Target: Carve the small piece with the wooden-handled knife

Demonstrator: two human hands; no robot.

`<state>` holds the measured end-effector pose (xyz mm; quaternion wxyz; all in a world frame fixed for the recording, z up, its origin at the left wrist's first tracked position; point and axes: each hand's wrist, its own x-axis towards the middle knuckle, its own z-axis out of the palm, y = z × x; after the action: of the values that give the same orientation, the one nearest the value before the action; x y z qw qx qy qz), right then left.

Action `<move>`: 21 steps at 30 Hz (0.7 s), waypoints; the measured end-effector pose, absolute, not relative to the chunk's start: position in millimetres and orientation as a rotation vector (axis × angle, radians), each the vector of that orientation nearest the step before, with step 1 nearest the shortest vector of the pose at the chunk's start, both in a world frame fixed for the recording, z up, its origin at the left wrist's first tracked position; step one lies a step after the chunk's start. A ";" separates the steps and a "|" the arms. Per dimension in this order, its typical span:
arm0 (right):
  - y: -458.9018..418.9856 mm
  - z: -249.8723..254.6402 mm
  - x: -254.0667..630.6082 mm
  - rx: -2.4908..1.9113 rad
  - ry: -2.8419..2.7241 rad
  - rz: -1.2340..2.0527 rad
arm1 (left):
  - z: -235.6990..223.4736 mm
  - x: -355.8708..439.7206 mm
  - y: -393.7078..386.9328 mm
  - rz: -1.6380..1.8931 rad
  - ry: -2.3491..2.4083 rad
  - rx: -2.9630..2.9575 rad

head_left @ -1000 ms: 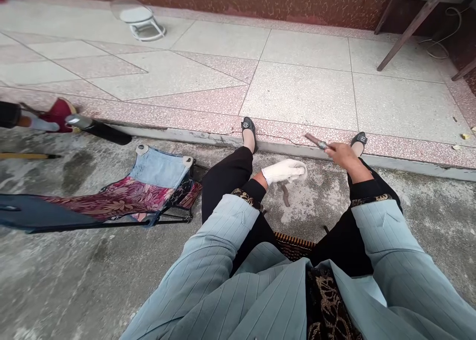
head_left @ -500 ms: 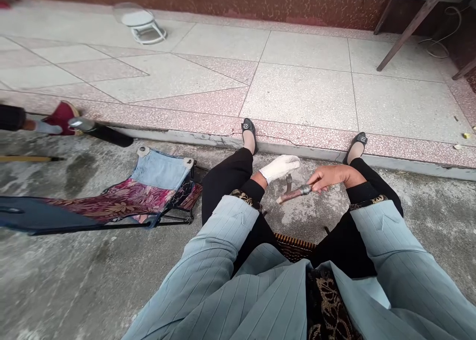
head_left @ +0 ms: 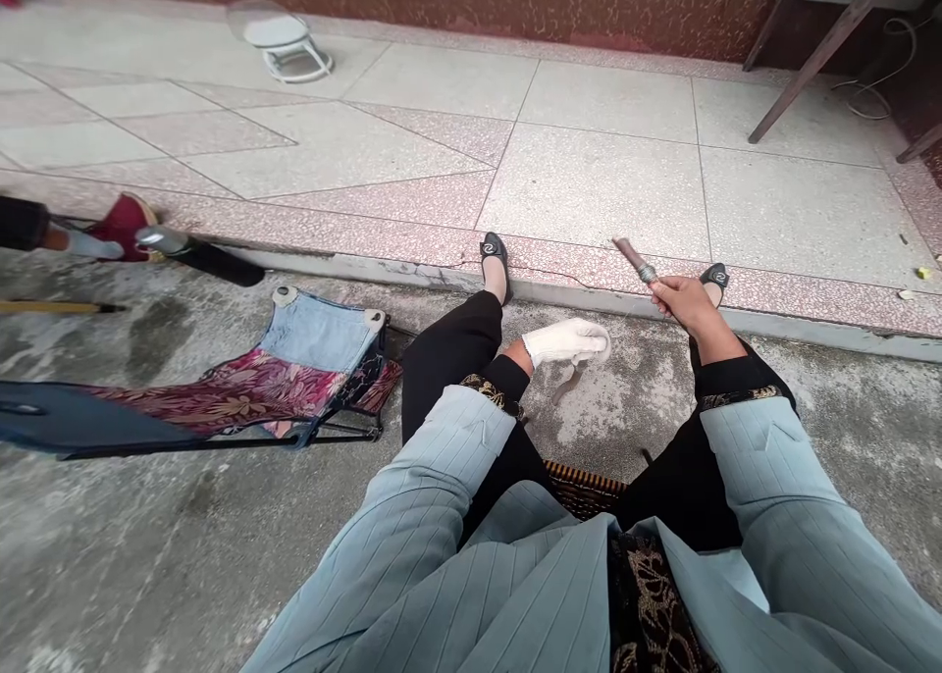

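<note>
Over rough concrete by tiles, right hand grips hammer, gloved left hand grips chisel.

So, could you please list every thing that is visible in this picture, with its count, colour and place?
tool with metal band: 1, brown handle, raised in the right hand
small piece: 1, dark, on the concrete under the left hand; too small to identify
folding stool: 1, denim and red floral fabric, lying on the concrete at left
woven seat: 1, brown, between the person's legs
white stand: 1, on the tiles, far left
wooden table legs: brown, top right
cable: 1, pale, by the table legs
another person's shoe: 1, red, left edge
black shoes: 2, on the tile step
left hand: white glove, holding the small piece down
right hand: bare, gripping the tool
</note>
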<state>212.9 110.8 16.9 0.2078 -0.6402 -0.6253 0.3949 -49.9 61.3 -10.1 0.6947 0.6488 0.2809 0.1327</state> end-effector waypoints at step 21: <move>72.0 36.1 180.7 -1.069 -2.399 2.208 | -10.6 -50.9 66.2 0.569 1.072 1.455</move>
<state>180.7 72.0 36.1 -0.1442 -0.3084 -0.6918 0.6368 -50.9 66.2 -10.6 0.5838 0.6234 0.4595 0.2437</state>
